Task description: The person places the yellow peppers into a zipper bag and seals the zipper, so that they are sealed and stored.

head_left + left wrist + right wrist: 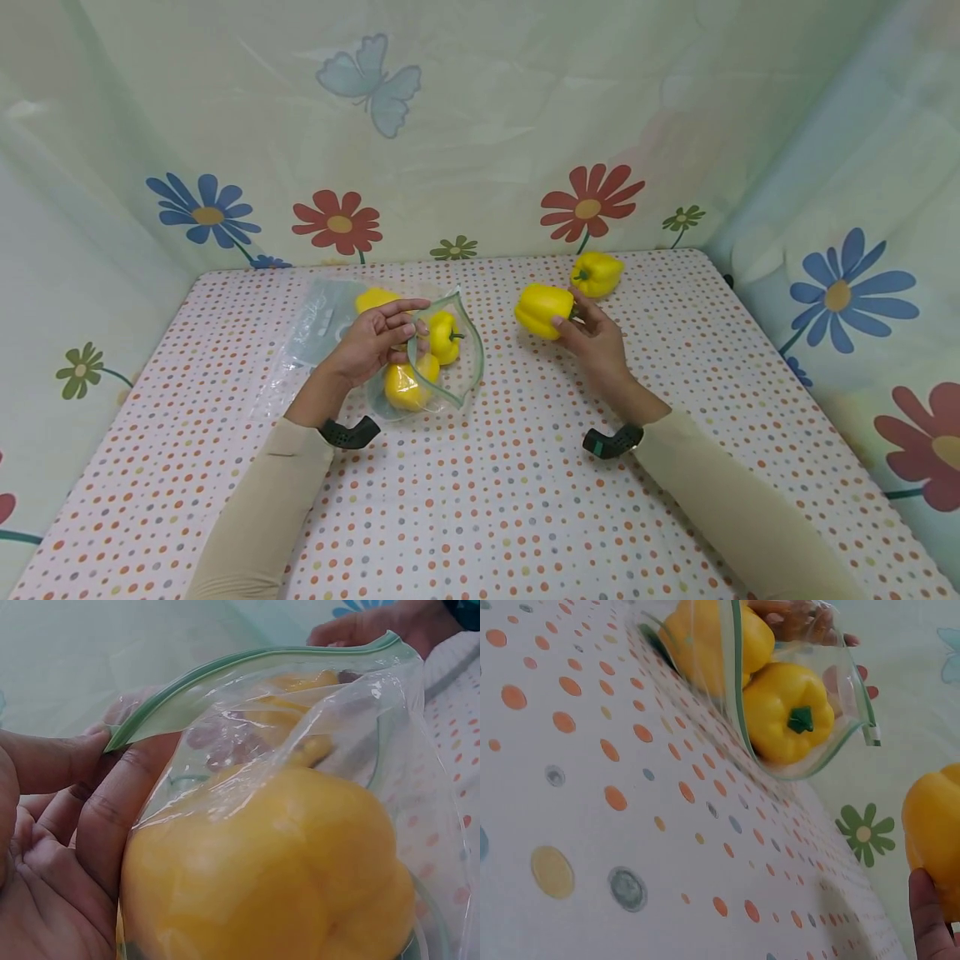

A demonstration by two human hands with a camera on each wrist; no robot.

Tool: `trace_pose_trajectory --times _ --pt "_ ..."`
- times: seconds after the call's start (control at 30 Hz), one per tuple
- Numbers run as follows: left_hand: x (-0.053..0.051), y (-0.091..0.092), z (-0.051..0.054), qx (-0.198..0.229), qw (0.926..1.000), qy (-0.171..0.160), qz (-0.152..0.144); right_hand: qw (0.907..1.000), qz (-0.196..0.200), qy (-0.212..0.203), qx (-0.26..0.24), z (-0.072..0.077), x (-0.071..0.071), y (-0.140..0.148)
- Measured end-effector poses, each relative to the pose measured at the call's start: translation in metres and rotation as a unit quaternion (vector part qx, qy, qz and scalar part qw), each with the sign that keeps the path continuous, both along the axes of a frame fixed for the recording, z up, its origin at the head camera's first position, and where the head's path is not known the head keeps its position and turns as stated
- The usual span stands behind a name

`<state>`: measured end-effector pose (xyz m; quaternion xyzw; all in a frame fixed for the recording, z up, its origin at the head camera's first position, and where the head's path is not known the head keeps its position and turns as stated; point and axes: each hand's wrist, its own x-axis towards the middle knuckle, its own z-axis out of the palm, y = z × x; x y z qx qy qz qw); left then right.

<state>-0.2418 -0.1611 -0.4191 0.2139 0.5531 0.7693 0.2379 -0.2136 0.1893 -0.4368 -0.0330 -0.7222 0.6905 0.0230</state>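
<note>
A clear zip bag (pixel 481 358) with a green-edged mouth lies on its side, its mouth spread toward the right. My left hand (pixel 375 342) pinches the green rim (pixel 247 657) between thumb and finger. Inside the bag are a yellow bell pepper (pixel 444 337) with a green stem and another yellow pepper (pixel 408 385). Over to the right, my right hand (pixel 596 346) holds a yellow bell pepper (pixel 542 308) near its stem end, apart from the bag. One more yellow pepper (pixel 597 273) sits on the table beyond that hand.
A further yellow pepper (pixel 375 298) shows behind the left hand; whether it is bagged I cannot tell. Flat clear and grey-blue plastic (pixel 318 321) lies to the left. The dotted cloth (pixel 465 517) covers the table, with a flowered curtain (pixel 480 150) behind.
</note>
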Motion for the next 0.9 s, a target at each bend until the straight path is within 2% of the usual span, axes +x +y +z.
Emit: trace_pose_trajectory --times 0.23,0.37,0.57,0.77,0.9 --pt "0.000 0.000 0.001 -0.002 1.0000 0.003 -0.007 0.9983 0.050 -0.007 -0.030 0.004 0.010 -0.005" --pt "0.001 0.000 0.002 -0.005 1.0000 0.002 -0.007 0.9943 0.092 0.007 -0.052 0.004 0.015 -0.008" --pt "0.002 0.001 0.005 -0.014 0.9999 -0.005 0.002 0.9849 0.148 0.008 -0.088 0.004 0.021 -0.017" --pt "0.003 0.001 0.007 -0.041 0.9990 -0.002 0.015 0.9724 0.208 0.002 -0.106 0.002 0.027 -0.030" --pt "0.003 0.001 0.006 -0.043 0.9990 -0.002 0.015 0.9635 0.232 -0.005 -0.133 0.000 0.029 -0.040"
